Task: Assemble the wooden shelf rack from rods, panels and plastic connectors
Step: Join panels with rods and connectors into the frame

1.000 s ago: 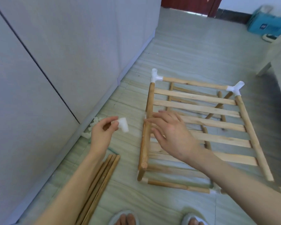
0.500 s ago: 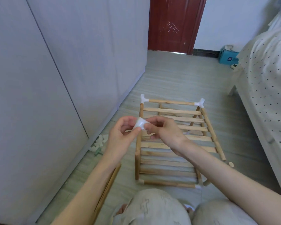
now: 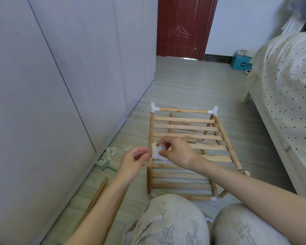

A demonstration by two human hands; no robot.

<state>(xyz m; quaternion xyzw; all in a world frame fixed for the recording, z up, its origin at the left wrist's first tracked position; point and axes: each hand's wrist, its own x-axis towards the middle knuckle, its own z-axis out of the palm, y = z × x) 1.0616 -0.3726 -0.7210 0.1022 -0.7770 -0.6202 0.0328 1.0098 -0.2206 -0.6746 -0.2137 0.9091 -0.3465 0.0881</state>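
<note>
The right hand (image 3: 177, 152) pinches a white, slightly translucent plastic connector (image 3: 156, 152) between thumb and curled fingertips, holding it in the air above the near-left part of the rack frame (image 3: 187, 137). The left hand (image 3: 135, 162) sits just beside the connector with its fingers curled in toward it; whether its fingertips actually touch the plastic cannot be told. The frame lies flat on the pale, streaked floor (image 3: 193, 89): round, light-wood rods form its long sides, flat slats run across between them like ladder rungs, and a second slatted layer shows underneath. White plastic corner joints (image 3: 153, 107) cap the two far corners, each with short tube stubs sticking out. To the left, against the base of the smooth grey cabinet (image 3: 60, 85), lies a small heap of loose white connectors (image 3: 109, 153). Loose wooden rods (image 3: 99, 193) rest on the floor near the left forearm. A bed with a dotted cream cover (image 3: 286, 89) stands on the right, and a dark red door (image 3: 182, 27) closes the far end of the room.
</note>
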